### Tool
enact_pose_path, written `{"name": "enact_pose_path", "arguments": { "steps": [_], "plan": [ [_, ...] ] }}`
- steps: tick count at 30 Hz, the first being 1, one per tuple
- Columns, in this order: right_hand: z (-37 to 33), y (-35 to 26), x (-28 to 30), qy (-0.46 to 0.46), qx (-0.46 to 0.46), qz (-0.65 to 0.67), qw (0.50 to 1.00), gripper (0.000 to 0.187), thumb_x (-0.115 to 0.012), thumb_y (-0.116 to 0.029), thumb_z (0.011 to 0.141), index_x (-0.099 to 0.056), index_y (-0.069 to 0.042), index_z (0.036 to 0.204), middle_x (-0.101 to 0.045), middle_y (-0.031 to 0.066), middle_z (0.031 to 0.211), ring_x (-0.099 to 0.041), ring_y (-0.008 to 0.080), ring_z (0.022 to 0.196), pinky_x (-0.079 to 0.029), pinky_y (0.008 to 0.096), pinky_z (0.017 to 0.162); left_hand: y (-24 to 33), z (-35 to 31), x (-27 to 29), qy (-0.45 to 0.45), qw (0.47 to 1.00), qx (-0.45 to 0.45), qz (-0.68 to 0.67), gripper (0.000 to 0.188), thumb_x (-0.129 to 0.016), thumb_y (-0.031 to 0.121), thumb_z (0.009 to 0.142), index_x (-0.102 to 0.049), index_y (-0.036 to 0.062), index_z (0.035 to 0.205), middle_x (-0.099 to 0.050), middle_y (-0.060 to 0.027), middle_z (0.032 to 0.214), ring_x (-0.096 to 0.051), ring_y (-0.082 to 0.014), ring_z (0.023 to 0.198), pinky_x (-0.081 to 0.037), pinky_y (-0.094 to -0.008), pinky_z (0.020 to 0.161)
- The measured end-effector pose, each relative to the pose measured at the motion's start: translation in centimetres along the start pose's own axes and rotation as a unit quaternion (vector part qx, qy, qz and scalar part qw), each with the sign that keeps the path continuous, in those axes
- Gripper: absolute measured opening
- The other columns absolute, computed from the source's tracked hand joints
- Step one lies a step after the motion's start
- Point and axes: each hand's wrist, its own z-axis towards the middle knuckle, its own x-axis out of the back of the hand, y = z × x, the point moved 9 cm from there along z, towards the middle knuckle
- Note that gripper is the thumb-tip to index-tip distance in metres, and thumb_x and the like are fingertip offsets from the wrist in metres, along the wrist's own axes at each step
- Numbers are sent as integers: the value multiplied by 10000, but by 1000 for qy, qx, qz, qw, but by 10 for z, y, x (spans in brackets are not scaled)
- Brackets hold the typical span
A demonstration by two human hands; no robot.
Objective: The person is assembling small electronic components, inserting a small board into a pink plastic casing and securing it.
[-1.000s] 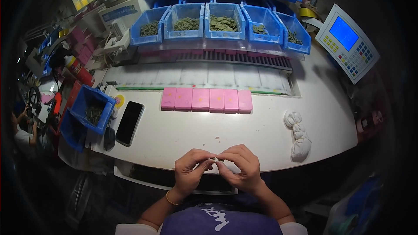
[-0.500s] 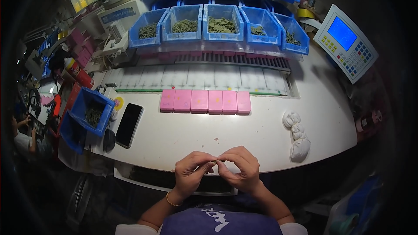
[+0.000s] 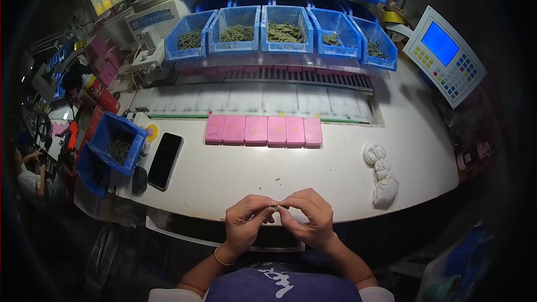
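Observation:
At the table's front edge, my left hand (image 3: 244, 219) and my right hand (image 3: 311, 218) meet, thumbs and fingers pinched together. Between their fingertips is a small dark piece (image 3: 276, 208), mostly covered by the fingers and too small to name. A row of pink blocks (image 3: 256, 131) lies beyond the hands, standing side by side along a green-edged strip. Tiny crumbs (image 3: 277, 179) dot the white table (image 3: 235, 168) just past my fingers.
Blue bins (image 3: 287, 29) of small greenish pieces stand in tiers at the back. A phone (image 3: 166, 161) and blue tubs (image 3: 116, 140) sit left. On the right are a knotted white cloth bundle (image 3: 384, 176) and a keypad display (image 3: 445, 56). Another person (image 3: 33, 176) works far left.
The small coloured dots along the strip behind the pink blocks have shifted left. My hands stay in place, with slight finger movement; a little more of the small piece shows.

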Motion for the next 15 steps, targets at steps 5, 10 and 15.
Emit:
{"name": "enact_pose_path", "arguments": {
  "steps": [5, 10, 15],
  "plan": [
    [-1, 1, 0, 6, -2, -4, 1000, 177, -768, -6, 731, -689, -31, 887, -677, 80, 815, -649, 221, 736, -524, 313, 624, -2, 0, 0, 3, 1000, 8, -14, 135, -646, -43, 902, -688, -36, 1030, -667, -121, 987, -642, -131, 751, -550, -235, 642],
    [-1, 2, 0, 7, -9, -6, 1000, 171, -767, -10, 736, -692, -37, 887, -680, 77, 813, -647, 216, 733, -524, 311, 626, -3, 0, 1, 1, 1000, 13, -10, 138, -645, -43, 903, -690, -33, 1033, -669, -115, 981, -644, -130, 754, -554, -235, 645],
    [-2, 4, 0, 8, -19, -9, 1000, 176, -770, -16, 739, -695, -39, 896, -685, 81, 827, -650, 222, 740, -525, 313, 631, -2, 1, 0, 3, 1000, 0, -8, 150, -641, -49, 902, -693, -26, 1042, -662, -121, 1020, -651, -137, 771, -562, -237, 654]
  ]
}}
